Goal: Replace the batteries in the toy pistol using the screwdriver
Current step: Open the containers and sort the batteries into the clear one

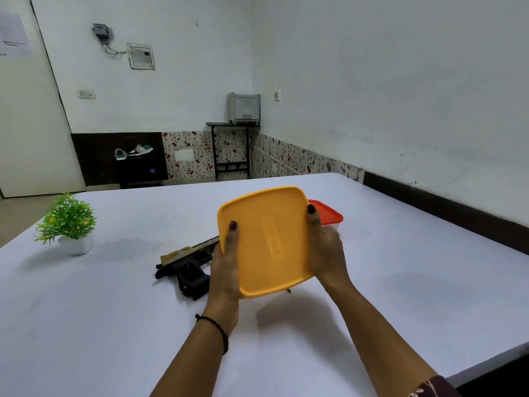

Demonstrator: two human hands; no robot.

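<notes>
plain home room, white table, floral wall trim, shoes on a low stand, potted plant

White walls, floral wainscot

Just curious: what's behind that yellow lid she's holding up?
Behind the yellow lid sits a red-lidded container, mostly covered. The toy pistol has its barrel end hidden too.

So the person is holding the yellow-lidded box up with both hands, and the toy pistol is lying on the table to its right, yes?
Not quite. In the head view both hands, left hand and right hand, do hold the yellow-lidded box above the table, but the toy pistol lies to its left, not its right.
</notes>
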